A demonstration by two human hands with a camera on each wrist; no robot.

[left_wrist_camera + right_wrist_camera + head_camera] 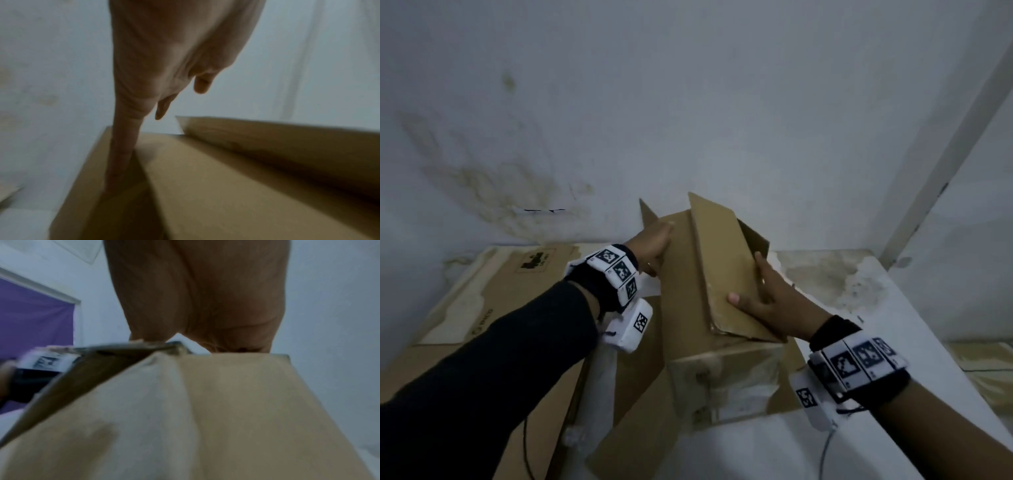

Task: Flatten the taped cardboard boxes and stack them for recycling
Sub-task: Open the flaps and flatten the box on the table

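**Opening the box against a stained white wall**

A white wall (pixel 688 102) with yellow-brown stains backs a white surface (pixel 859 445) on which the cardboard lies. At the far left a large flattened sheet of cardboard (pixel 493 301) lies flat, part of it under the left forearm. Its print is mostly too small or dim to read; a framed dark logo sits near its far edge, and a short faint word runs along its side, which I cannot make out.

Next comes the left hand (pixel 654 245), fingers straight, pressed flat against the left wall of the cardboard box (pixel 688 308). The left wrist view shows a finger (pixel 121 154) running down along a cardboard face. The box stands in the middle of the surface, resting partly on another flat cardboard piece (pixel 640 428), its top flaps up. A pale label or tape patch (pixel 739 387) on the near end is unreadable.

To the right, the right hand (pixel 760 298) grips the raised flap (pixel 722 267), thumb on its near face and fingers curled over its edge.

To do this step well, I judge the left hand should brace the wall firmly while the right folds the flap fully outward, so the remaining seam is exposed; pulling along the crease, not across it, should keep the board from tearing
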